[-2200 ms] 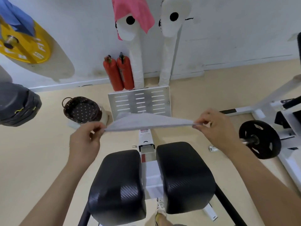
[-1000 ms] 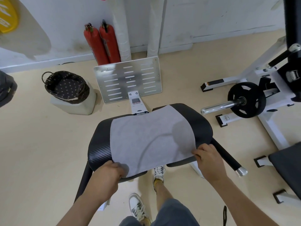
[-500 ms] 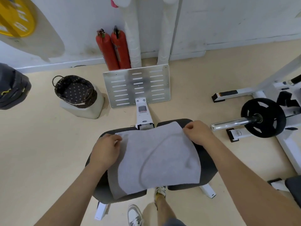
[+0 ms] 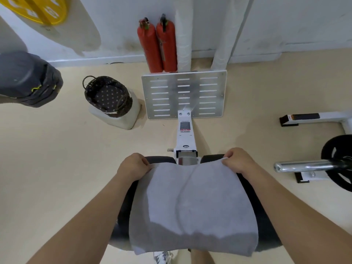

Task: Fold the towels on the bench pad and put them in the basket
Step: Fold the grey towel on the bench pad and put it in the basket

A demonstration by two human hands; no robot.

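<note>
Head view: left hand (image 4: 134, 166) and right hand (image 4: 238, 161) are both pinching, fingers curled, one far corner each of the grey towel (image 4: 190, 206). The towel is lying spread over the bench pad (image 4: 123, 206), running from my hands back toward my body. Nothing is folded yet, I'd say I'm setting up the first fold.

Risks I'm seeing:
- The towel is sagging along its middle, in line with the steel post (image 4: 187, 161) showing between my hands. The crease is probably going to bunch there if I'm dragging the cloth rather than lifting it
- The edge nearest me looks to be hanging over the pad's near side. With both hands busy at the far corners, nothing is holding that end, so a quick pull could be sending the whole thing onto the floor (image 4: 57, 178)
- I'm only gripping the corners. If one hand is travelling faster than the other, the fold is coming out skewed
- The basket (image 4: 122, 108) is sitting well apart, ahead and to the outside of my left hand, perched on a white block (image 4: 123, 121). It looks small next to the towel, so a loose fold is likely going to hang over the rim or nudge it off the block
</note>
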